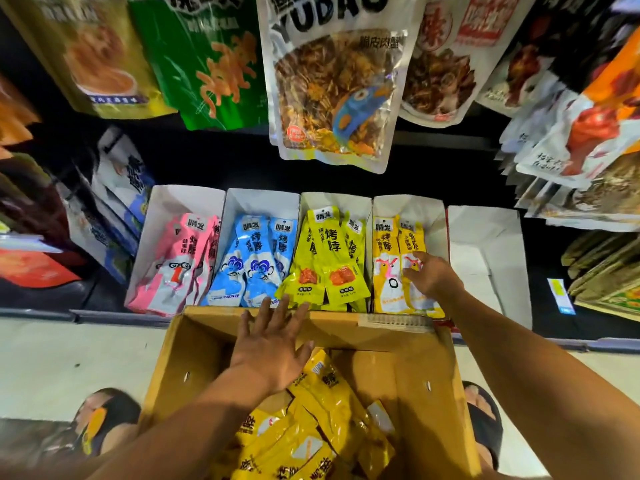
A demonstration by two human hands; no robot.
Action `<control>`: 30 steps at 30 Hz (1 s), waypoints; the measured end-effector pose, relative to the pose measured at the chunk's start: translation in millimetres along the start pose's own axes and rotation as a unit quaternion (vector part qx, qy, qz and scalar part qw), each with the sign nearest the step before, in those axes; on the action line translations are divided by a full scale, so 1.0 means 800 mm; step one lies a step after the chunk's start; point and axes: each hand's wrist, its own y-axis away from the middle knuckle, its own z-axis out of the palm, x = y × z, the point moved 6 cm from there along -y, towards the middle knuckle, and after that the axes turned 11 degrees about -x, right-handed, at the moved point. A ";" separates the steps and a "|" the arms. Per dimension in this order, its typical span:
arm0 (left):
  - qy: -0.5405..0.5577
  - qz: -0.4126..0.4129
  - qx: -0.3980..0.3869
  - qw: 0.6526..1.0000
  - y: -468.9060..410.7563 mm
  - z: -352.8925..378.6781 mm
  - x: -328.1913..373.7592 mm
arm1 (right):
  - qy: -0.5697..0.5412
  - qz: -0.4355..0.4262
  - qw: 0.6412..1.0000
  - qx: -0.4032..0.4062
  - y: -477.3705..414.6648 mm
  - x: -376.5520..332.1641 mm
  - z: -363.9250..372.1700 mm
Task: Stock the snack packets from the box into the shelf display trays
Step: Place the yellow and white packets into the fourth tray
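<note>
Head view: my left hand [273, 341] is spread wide, fingers straight and holding nothing, over the far rim of the cardboard box [433, 375]. The loose yellow packets [311, 427] lie in the box at 6 o'clock from it. My right hand [431, 277], at 2 o'clock from the left, rests uncurled fingers on the orange-yellow packets [386, 258] in the fourth tray [408, 202].

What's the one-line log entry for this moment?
left hand: open over brown cardboard box | right hand: touches orange-yellow snack packets in fourth white tray
</note>
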 end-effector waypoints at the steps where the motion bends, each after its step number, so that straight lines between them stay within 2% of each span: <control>1: -0.002 0.000 0.000 1.000 0.000 0.000 0.000 | 0.001 -0.001 1.000 0.000 0.003 -0.004 0.000; 11: -0.005 0.002 0.003 1.000 0.003 0.001 0.001 | -0.027 0.022 0.999 -0.020 0.000 0.004 0.004; 15: 0.005 0.003 0.002 1.000 0.007 -0.001 0.003 | -0.053 0.005 0.998 -0.014 -0.023 0.030 0.012; 24: -0.004 0.002 -0.003 1.000 0.007 0.000 0.003 | 0.028 -0.048 0.998 -0.009 0.006 0.004 0.003; 30: -0.011 -0.001 -0.004 1.000 0.005 0.002 0.003 | 0.011 -0.053 0.998 0.022 -0.003 0.008 0.008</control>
